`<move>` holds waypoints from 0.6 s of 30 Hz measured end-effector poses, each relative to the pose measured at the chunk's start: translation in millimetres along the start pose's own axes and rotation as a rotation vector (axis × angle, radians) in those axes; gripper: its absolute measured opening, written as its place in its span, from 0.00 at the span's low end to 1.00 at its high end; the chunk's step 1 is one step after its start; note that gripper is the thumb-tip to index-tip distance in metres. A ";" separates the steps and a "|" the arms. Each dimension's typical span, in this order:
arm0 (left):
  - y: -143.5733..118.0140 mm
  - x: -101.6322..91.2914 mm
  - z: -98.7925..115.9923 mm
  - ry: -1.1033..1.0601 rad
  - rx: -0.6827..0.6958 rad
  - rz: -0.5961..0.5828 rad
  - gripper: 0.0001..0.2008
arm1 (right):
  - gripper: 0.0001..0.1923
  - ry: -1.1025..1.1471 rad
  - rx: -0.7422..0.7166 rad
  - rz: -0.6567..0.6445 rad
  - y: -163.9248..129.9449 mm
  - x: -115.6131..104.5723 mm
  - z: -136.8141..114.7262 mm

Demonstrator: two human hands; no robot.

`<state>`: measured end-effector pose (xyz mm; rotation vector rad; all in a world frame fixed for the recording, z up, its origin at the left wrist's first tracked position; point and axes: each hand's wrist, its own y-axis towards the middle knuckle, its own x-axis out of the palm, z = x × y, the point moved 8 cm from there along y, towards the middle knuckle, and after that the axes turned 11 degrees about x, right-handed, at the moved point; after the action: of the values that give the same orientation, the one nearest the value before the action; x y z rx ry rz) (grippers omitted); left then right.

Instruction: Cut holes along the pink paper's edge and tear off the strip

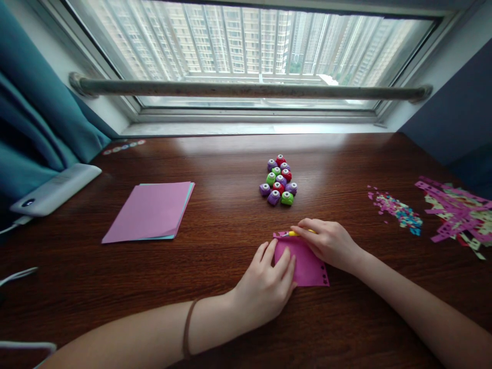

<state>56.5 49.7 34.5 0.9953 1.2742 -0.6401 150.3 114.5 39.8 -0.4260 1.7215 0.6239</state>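
Note:
A small sheet of magenta paper (307, 266) lies on the table in front of me, with star-shaped holes punched along its right edge. My left hand (265, 284) rests flat on the sheet's left part, fingers spread. In my right hand (328, 241) is a slim yellow craft knife (294, 233), pinched between the fingers. Its metal tip points left and lies along the paper's top edge, where a narrow punched strip shows. Part of the knife's handle is hidden under my fingers.
Behind the sheet stand several red, green and purple craft punches (279, 182). At left lie a stack of pink and blue paper (151, 210) and a white device (57, 189). Confetti pieces (397, 210) and cut paper strips (457, 210) lie at right. A window bar (249, 90) crosses the back.

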 end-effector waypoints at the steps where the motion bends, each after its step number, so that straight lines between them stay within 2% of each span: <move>1: 0.2 -0.7 -0.4 -0.001 0.001 0.000 0.18 | 0.14 0.008 0.003 -0.002 0.2 -0.1 0.1; 4: 0.5 -0.8 -0.3 0.017 0.020 -0.034 0.18 | 0.13 0.031 0.017 -0.012 1.5 0.2 1.0; 10: 0.3 3.0 5.2 0.102 0.107 -0.181 0.20 | 0.11 0.019 0.026 -0.016 3.3 0.6 0.8; 18: -1.8 4.9 6.3 0.136 0.096 -0.223 0.21 | 0.10 -0.004 0.012 -0.029 3.3 -0.6 1.2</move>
<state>59.0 44.0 29.2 0.9960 1.5002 -0.8226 149.4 117.8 40.9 -0.4405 1.7115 0.5931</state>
